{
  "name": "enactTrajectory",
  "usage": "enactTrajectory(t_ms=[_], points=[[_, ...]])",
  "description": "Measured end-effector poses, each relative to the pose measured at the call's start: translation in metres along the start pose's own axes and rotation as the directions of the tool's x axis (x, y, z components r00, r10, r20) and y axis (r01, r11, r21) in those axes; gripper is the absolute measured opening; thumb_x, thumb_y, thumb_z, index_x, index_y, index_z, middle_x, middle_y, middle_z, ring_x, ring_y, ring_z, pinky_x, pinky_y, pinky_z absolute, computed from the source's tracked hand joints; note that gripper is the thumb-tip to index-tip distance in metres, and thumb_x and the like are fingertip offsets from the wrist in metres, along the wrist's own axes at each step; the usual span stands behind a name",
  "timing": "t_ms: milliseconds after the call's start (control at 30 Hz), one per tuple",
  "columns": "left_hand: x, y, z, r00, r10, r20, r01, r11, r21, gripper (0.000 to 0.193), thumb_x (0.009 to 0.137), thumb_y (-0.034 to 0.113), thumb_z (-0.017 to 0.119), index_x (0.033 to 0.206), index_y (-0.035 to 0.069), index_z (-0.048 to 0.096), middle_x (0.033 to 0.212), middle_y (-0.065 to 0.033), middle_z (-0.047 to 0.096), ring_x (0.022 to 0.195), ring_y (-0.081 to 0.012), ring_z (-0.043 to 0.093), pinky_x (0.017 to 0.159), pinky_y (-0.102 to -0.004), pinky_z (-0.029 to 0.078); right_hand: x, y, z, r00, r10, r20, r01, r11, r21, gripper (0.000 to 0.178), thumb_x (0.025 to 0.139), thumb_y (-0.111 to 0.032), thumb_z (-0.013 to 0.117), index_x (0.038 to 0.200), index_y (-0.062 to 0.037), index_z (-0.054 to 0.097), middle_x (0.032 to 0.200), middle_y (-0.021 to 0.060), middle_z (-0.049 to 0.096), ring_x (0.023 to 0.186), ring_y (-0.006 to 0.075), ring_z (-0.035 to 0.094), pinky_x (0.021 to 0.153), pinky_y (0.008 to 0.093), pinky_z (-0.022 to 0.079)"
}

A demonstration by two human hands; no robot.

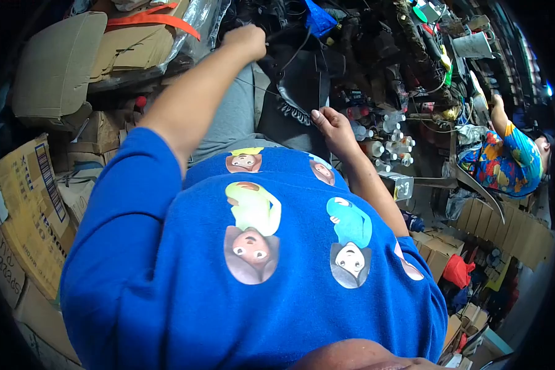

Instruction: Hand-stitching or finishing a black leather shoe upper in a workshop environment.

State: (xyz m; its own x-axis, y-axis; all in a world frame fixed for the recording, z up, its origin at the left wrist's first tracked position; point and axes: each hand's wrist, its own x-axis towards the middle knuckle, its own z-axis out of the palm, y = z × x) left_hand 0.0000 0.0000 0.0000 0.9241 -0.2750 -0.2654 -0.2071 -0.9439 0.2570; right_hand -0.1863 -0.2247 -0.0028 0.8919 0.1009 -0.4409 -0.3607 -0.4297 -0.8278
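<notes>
A black leather-like piece point(301, 89) lies over my lap, with a row of looped dark cord point(295, 113) along its curved lower edge. My right hand point(334, 127) pinches the edge of this piece between thumb and fingers, beside the end of the loops. Farther up and to the left, my left hand point(245, 43) is closed in a fist. What it holds, if anything, is hidden. A thin dark thread point(262, 90) runs from the loops toward the left, below that fist; its far end cannot be made out.
Cardboard point(58, 68) and a plastic-wrapped stack with an orange strap point(154, 21) stand at the left. Several small bottles point(391, 139) crowd the floor right of my right hand. A curved metal blade-like part point(482, 192) juts out at the right, near another person point(505, 157) in a colourful shirt.
</notes>
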Motion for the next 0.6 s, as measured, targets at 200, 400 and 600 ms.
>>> enactTrajectory(t_ms=[200,400,600], points=[[-0.002,0.001,0.023,0.91,0.186,-0.371,-0.256,0.955,-0.149,0.028,0.08,0.015,0.063,0.109,0.011,0.062,0.113,-0.0116,0.056,0.102,-0.0316,0.059,0.086,-0.0388,0.049,0.002,-0.008,0.007,0.969,-0.143,-0.2,0.135,0.989,-0.054,0.034,0.091,-0.032,0.059,0.08,0.0002,0.061,0.06,0.0025,0.052,0.058,0.0098,0.045,0.055,0.0299,0.039],[-0.059,-0.002,0.024,0.692,0.677,-0.249,-0.711,0.698,-0.079,0.021,0.079,0.013,0.065,0.099,0.011,0.062,0.106,-0.0073,0.057,0.092,-0.0297,0.061,0.079,-0.0404,0.049,0.014,-0.022,-0.003,0.988,-0.083,-0.133,0.056,0.98,-0.192,0.036,0.089,-0.036,0.06,0.083,-0.0002,0.063,0.06,0.0051,0.054,0.058,0.0115,0.048,0.056,0.0306,0.041],[-0.064,-0.022,0.015,0.656,0.692,-0.301,-0.742,0.664,-0.09,0.02,0.07,0.01,0.07,0.088,0.008,0.061,0.101,-0.0044,0.061,0.087,-0.0283,0.062,0.075,-0.0393,0.049,0.008,-0.027,-0.013,0.996,-0.072,-0.049,0.067,0.992,-0.11,0.031,0.09,-0.032,0.061,0.088,-0.0006,0.063,0.067,0.0001,0.056,0.065,0.0087,0.048,0.06,0.027,0.041]])
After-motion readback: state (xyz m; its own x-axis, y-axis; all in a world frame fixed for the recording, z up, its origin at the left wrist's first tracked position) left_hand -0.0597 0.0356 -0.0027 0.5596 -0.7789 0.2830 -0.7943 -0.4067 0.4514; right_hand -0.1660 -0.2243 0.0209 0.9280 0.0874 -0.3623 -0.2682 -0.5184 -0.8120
